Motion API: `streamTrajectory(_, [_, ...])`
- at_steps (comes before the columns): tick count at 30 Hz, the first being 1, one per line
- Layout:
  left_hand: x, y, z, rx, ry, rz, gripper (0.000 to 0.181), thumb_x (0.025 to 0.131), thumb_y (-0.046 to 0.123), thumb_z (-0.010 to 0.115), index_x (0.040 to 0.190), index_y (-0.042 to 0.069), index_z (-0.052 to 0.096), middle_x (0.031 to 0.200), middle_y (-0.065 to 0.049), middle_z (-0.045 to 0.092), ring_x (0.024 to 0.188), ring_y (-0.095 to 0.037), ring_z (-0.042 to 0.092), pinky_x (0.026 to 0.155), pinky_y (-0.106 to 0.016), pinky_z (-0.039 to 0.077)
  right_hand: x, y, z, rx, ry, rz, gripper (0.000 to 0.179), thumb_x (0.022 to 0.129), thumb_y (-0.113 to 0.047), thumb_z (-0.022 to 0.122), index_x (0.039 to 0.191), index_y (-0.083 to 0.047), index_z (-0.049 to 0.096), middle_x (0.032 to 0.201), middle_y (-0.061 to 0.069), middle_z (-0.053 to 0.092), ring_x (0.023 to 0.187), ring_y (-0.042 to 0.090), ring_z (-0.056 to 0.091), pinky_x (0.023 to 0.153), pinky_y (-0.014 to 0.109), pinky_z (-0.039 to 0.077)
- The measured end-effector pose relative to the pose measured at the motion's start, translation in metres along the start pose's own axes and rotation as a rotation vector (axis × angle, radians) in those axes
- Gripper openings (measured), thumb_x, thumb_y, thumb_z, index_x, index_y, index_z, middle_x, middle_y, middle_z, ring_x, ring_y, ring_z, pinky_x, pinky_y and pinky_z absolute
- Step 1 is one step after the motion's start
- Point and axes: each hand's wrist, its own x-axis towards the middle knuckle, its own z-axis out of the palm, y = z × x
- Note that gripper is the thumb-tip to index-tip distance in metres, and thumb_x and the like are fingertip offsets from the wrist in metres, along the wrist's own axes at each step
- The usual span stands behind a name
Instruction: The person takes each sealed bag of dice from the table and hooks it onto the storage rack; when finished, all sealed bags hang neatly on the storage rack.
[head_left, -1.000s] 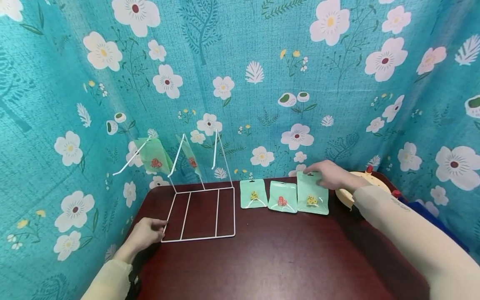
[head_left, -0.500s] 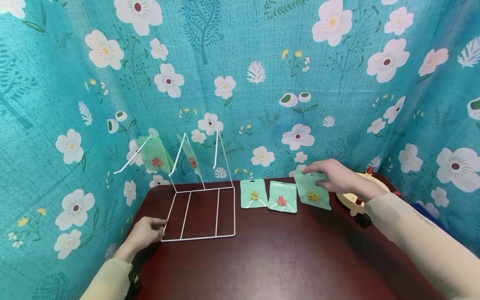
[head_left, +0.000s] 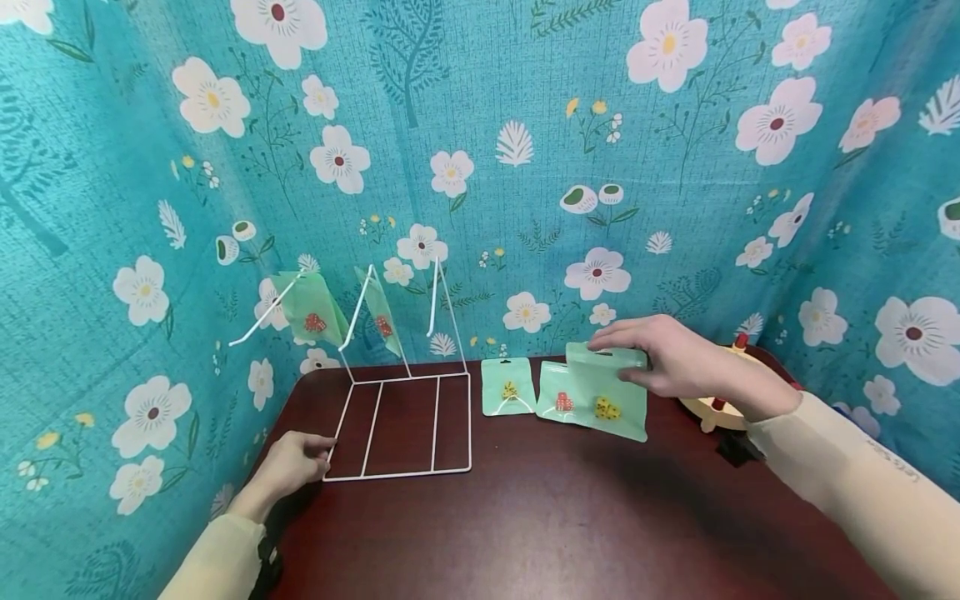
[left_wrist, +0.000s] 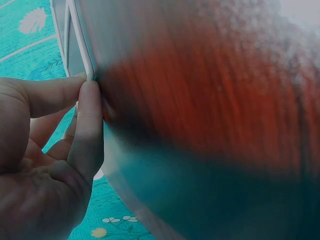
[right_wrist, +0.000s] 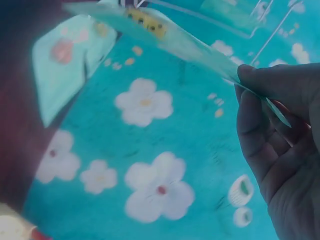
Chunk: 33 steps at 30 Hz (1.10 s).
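Two pouches (head_left: 309, 298) hung on rack (head_left: 397, 476), right hook (head_left: 432, 307) bare. Right hand (head_left: 675, 360) pinches a third pouch (head_left: 628, 410), left hand (head_left: 288, 463) pinches rack. Two more pouches (head_left: 495, 402) left near back edge of table (head_left: 510, 533).

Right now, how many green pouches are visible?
5 pouches: two hanging on the rack, two on the table, one in the right grip. Hanging ones may hide more.

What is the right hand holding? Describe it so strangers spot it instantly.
Look at the dark red table, right of the white wire rack. There the right hand pinches a green packet showing yellow pieces. Unlike the red-piece packet and smaller yellow-piece packet lying on the table, it is held up.
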Motion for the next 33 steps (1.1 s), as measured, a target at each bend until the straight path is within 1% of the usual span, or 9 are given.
streamTrajectory(3, [-0.001, -0.001, 0.000, 0.003, 0.000, 0.008, 0.047, 0.096, 0.003, 0.077, 0.143, -0.002, 0.074, 0.096, -0.009, 0.073, 0.092, -0.025, 0.066, 0.077, -0.036, 0.054, 0.008, -0.018, -0.003, 0.045, -0.013, -0.050, 0.055, 0.085, 0.010, 0.087, 0.136, -0.008, 0.080, 0.137, 0.009, 0.081, 0.120, 0.031, 0.078, 0.062, 0.021, 0.053])
streamTrajectory(6, [-0.001, -0.002, 0.000, -0.001, 0.002, 0.008, 0.047, 0.096, 0.003, 0.077, 0.143, -0.001, 0.074, 0.096, -0.009, 0.073, 0.091, -0.025, 0.066, 0.077, -0.036, 0.055, 0.017, -0.034, -0.002, 0.060, -0.025, -0.090, 0.055, 0.086, 0.010, 0.085, 0.137, -0.008, 0.080, 0.137, 0.006, 0.080, 0.120, 0.027, 0.078, 0.068, 0.021, 0.057])
streamTrajectory(11, [-0.001, -0.002, -0.001, -0.003, 0.000, 0.004, 0.048, 0.096, 0.003, 0.077, 0.144, -0.002, 0.073, 0.097, -0.010, 0.073, 0.091, -0.025, 0.066, 0.077, -0.035, 0.055, 0.036, -0.055, 0.003, 0.127, -0.064, -0.147, 0.054, 0.089, 0.009, 0.082, 0.140, -0.008, 0.078, 0.141, 0.006, 0.078, 0.124, 0.026, 0.077, 0.064, 0.019, 0.050])
streamTrajectory(13, [-0.001, -0.002, -0.001, -0.004, -0.003, 0.003, 0.048, 0.097, 0.003, 0.076, 0.144, -0.002, 0.073, 0.097, -0.010, 0.073, 0.091, -0.025, 0.066, 0.077, -0.035, 0.055, 0.045, -0.063, 0.005, 0.142, -0.078, -0.174, 0.054, 0.091, 0.008, 0.082, 0.142, -0.009, 0.077, 0.142, 0.006, 0.078, 0.125, 0.024, 0.076, 0.068, 0.021, 0.055])
streamTrajectory(18, [-0.002, 0.000, -0.002, -0.004, -0.004, 0.003, 0.048, 0.097, 0.003, 0.076, 0.144, -0.002, 0.073, 0.096, -0.010, 0.072, 0.091, -0.025, 0.065, 0.076, -0.035, 0.055, 0.070, -0.080, 0.010, 0.159, -0.090, -0.275, 0.052, 0.093, 0.002, 0.083, 0.144, -0.009, 0.075, 0.143, 0.006, 0.077, 0.128, 0.023, 0.076, 0.090, 0.034, 0.064])
streamTrajectory(21, [-0.002, 0.001, -0.002, -0.004, -0.002, 0.002, 0.048, 0.097, 0.003, 0.077, 0.145, -0.001, 0.073, 0.097, -0.010, 0.073, 0.091, -0.025, 0.066, 0.077, -0.035, 0.054, 0.087, -0.090, 0.014, 0.181, -0.093, -0.344, 0.051, 0.094, 0.002, 0.082, 0.144, -0.006, 0.074, 0.144, 0.009, 0.076, 0.127, 0.024, 0.076, 0.087, 0.033, 0.062])
streamTrajectory(23, [-0.002, 0.002, -0.002, -0.005, -0.002, 0.004, 0.048, 0.098, 0.003, 0.077, 0.145, -0.001, 0.073, 0.099, -0.011, 0.074, 0.091, -0.025, 0.066, 0.077, -0.035, 0.054, 0.098, -0.097, 0.016, 0.184, -0.095, -0.376, 0.050, 0.095, 0.001, 0.082, 0.144, -0.005, 0.073, 0.144, 0.010, 0.076, 0.128, 0.025, 0.075, 0.090, 0.034, 0.063])
streamTrajectory(26, [-0.002, 0.003, -0.002, -0.006, -0.001, 0.010, 0.047, 0.098, 0.003, 0.077, 0.145, -0.001, 0.073, 0.101, -0.012, 0.075, 0.091, -0.024, 0.066, 0.076, -0.035, 0.054, 0.116, -0.109, 0.018, 0.176, -0.113, -0.399, 0.049, 0.097, -0.001, 0.080, 0.145, -0.005, 0.073, 0.146, 0.010, 0.074, 0.130, 0.024, 0.074, 0.093, 0.035, 0.062])
streamTrajectory(33, [-0.003, 0.003, -0.001, -0.008, 0.006, 0.020, 0.046, 0.098, 0.004, 0.078, 0.143, -0.001, 0.074, 0.099, -0.011, 0.074, 0.089, -0.024, 0.066, 0.075, -0.034, 0.054, 0.157, -0.135, 0.022, 0.131, -0.175, -0.415, 0.047, 0.100, -0.006, 0.080, 0.146, -0.005, 0.072, 0.147, 0.008, 0.074, 0.137, 0.023, 0.072, 0.111, 0.041, 0.061])
